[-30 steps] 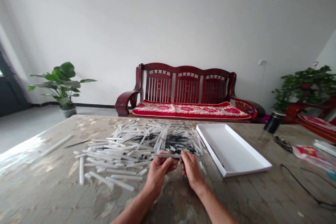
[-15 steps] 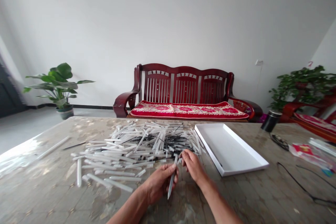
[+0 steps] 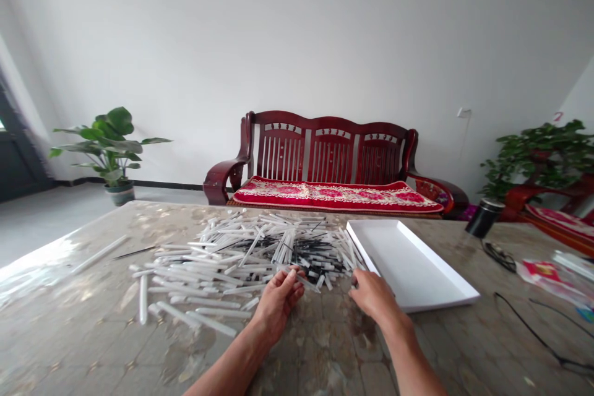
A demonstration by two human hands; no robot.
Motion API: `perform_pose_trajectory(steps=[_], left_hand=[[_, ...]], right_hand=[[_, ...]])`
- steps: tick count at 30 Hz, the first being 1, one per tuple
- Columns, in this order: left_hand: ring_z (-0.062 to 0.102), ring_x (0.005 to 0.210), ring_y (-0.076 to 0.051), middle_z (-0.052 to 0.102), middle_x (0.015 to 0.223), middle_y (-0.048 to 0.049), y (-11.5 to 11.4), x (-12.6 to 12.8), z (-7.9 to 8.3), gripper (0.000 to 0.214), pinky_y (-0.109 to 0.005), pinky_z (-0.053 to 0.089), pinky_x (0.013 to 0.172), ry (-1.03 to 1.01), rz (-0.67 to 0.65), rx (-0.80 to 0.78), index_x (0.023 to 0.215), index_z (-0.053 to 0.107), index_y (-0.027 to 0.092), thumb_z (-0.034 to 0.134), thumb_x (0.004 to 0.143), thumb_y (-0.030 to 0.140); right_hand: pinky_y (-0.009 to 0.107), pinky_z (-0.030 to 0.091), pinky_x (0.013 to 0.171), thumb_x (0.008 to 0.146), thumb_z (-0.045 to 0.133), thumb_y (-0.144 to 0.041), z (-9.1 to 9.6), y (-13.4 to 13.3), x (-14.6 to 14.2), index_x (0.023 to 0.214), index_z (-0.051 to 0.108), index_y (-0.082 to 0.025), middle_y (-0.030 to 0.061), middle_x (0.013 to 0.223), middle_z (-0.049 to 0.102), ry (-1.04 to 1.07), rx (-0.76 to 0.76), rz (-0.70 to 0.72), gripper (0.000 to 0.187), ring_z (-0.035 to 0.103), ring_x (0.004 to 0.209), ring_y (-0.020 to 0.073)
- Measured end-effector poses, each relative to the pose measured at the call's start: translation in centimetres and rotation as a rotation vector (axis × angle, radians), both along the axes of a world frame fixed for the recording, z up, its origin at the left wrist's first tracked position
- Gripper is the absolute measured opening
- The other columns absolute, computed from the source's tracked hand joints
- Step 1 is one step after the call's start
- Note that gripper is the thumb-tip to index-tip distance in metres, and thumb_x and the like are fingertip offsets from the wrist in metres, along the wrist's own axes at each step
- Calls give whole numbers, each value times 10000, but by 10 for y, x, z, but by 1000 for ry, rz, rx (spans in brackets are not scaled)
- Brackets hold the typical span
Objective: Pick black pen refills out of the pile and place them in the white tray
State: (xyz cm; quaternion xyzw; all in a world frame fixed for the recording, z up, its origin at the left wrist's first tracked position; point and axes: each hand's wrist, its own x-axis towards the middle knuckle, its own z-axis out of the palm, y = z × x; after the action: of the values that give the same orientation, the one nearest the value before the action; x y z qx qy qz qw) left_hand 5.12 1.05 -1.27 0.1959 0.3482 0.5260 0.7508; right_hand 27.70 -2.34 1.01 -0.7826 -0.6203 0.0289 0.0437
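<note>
Left hand (image 3: 275, 309): a pale tube (image 3: 309, 284) was pinched between thumb and fingers, over the near edge of the heap.
Right hand (image 3: 375, 296): the fingers were curled beside the box's left wall; whether anything was gripped could not be told.
Heap: white tubes (image 3: 197, 273) and dark sticks (image 3: 320, 255) were loosely mixed on the table (image 3: 204, 368).
White box (image 3: 424, 263): its shallow, uncovered floor was exposed.
Pot (image 3: 121, 195): a leafy plant (image 3: 111, 145) was held.
</note>
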Motion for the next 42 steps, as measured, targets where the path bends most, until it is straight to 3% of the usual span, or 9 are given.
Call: perform_pose_trajectory(steps=[3,5,8,11,15,21,31,37,42], left_hand=[[653,547,-67,753,836,-57,0,0,-1,102,-158,566,528,-3,30,-14,907,686,126,708,821,76],[667,571,-72,754,834,-53,2,0,-2,107,-159,575,547,-22,58,-8,887,686,125,716,807,60],[695,622,-85,747,799,-40,6,-1,-5,103,-174,600,620,-66,107,19,839,682,121,701,804,26],[713,633,-106,741,770,-47,9,-2,-7,109,-195,611,632,-76,161,4,816,674,115,655,833,10],[725,637,-125,744,766,-62,11,-5,-7,109,-216,620,624,-70,208,-12,824,664,115,624,863,22],[718,626,-106,745,759,-62,14,-5,-5,143,-210,618,643,-73,230,-4,806,657,112,597,873,0],[713,629,-102,744,756,-44,15,-4,-8,112,-195,615,638,-54,198,17,792,672,121,696,803,12],[698,610,-104,737,720,-22,13,-3,-9,191,-195,598,634,-17,194,57,748,681,134,847,659,102],[695,643,-125,747,753,-26,11,-2,-8,364,-225,581,664,15,226,181,775,700,136,928,523,268]], right_hand=[[273,436,746,790,523,-95,-5,3,3,915,716,-208,111,996,760,17,58,15,256,700,970,245],[286,462,767,787,533,-99,-6,6,2,887,719,-208,103,952,762,167,128,17,238,705,953,250],[299,521,682,794,594,-244,-6,12,-10,885,686,-208,59,829,744,695,268,19,134,718,802,238],[305,558,594,720,711,-444,-7,16,-34,867,628,-199,27,756,706,1262,408,32,297,711,692,225],[310,585,633,606,831,-525,-10,16,-63,821,602,-197,24,758,709,1569,557,4,454,714,706,213],[328,590,700,630,820,-567,-16,20,-82,915,676,-186,48,826,743,1602,545,47,497,717,751,213],[362,586,709,637,803,-585,-18,24,-89,855,694,-215,39,778,744,1528,544,73,443,718,740,244],[366,586,679,631,791,-591,-19,23,-92,824,684,-240,31,753,744,1520,491,56,415,717,704,254],[343,589,608,662,786,-516,-18,19,-95,827,670,-249,9,719,740,1619,418,-8,335,711,649,231]])
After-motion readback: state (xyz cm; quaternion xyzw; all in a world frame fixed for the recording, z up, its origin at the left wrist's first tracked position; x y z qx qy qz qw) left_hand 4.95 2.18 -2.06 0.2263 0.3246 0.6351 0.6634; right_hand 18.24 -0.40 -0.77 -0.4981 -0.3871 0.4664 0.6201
